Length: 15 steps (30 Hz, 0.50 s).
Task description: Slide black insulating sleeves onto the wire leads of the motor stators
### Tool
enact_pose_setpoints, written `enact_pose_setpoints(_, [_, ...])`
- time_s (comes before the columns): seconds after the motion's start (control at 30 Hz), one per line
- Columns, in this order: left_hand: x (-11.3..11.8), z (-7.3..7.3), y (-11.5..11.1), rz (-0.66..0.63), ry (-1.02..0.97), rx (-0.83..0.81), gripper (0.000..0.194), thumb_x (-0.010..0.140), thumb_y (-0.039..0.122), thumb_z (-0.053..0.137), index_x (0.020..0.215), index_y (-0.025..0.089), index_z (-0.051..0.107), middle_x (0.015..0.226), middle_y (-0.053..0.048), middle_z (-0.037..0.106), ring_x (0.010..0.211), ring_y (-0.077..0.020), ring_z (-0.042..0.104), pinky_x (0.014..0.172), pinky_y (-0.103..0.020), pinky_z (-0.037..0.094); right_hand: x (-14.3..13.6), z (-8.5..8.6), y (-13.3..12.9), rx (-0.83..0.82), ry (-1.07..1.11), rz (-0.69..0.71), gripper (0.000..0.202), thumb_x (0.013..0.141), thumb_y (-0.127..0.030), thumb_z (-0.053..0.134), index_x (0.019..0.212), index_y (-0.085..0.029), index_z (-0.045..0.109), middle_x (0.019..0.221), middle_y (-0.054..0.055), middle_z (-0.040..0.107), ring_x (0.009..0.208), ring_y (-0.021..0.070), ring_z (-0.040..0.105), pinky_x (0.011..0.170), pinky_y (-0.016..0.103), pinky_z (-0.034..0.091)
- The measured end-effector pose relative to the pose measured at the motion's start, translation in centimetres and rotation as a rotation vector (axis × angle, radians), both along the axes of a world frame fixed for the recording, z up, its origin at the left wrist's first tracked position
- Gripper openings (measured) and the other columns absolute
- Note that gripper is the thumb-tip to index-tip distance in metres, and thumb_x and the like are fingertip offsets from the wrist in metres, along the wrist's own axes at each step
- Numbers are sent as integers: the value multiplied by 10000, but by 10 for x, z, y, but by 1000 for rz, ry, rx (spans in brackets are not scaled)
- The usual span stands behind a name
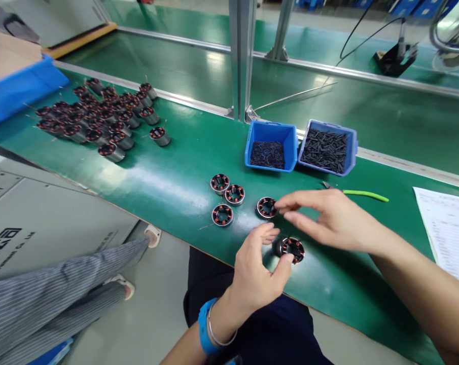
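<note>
My left hand [260,268] is open, fingers and thumb spread around the near side of a motor stator [298,252] with copper windings. The thumb tip overlaps its rim; whether it touches I cannot tell. Beyond it lies another wound stator [266,208]. My right hand [333,219] reaches in from the right with fingers stretched out and apart from the thumb. Its fingertips are at that stator's right edge, with no clear grip on it. Three more stators [222,215] lie in a small group to the left, thin wire ends sticking out.
Many stators [111,152] stand clustered at the bench's far left, beside a blue bin [20,94]. Two blue trays [271,165] [328,172] hold small black pieces. Green-handled cutters [366,193] and a paper sheet [444,228] lie right. A metal post [242,61] rises behind; another person's legs [69,284] are left.
</note>
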<state>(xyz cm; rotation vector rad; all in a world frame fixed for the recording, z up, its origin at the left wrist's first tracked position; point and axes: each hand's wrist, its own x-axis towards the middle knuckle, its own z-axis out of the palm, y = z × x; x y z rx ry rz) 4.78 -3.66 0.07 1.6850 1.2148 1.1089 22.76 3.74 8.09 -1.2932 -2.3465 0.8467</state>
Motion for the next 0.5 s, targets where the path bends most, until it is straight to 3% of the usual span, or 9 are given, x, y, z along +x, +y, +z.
enact_pose_setpoints(0.07, [-1,0,-1,-76,7,44,374,848,175,667,1208,209,573,1114,-84,727,997,-215,708,902,-364,599,-1,-3,13,32,-39,-26,305,881,-190,539,1140,-193,702,1120,72,752,982,213,713,894,362,559])
enact_pose_setpoints(0.17, [-4,2,-2,-172,-2,51,212,894,181,650,1104,213,649,1105,-71,742,1028,-211,712,943,-351,592,-9,-9,29,-10,-150,91,564,759,-109,610,1317,-183,629,1314,94,674,1183,258,638,1020,419,498])
enact_pose_setpoints(0.23, [-10,3,-1,-162,16,3,202,903,202,650,1104,202,669,1172,-87,725,1093,-226,697,977,-362,583,-14,-11,34,-43,-232,131,623,740,-111,657,1358,-166,599,1336,109,654,1201,273,621,1015,414,487])
enact_pose_setpoints(0.4, [-22,9,19,-44,126,-129,317,959,253,549,1253,166,631,1312,-143,645,1057,-237,701,923,-397,603,-9,-14,33,-98,-384,32,464,753,-520,765,1005,-137,698,907,98,721,796,249,659,685,344,479])
enact_pose_setpoints(0.5, [-20,9,39,-35,128,-145,323,960,259,540,1257,160,622,1318,-145,640,1033,-232,705,935,-409,597,-4,-17,34,-226,-289,-32,442,816,-612,666,843,-172,691,752,51,699,672,192,621,605,299,434])
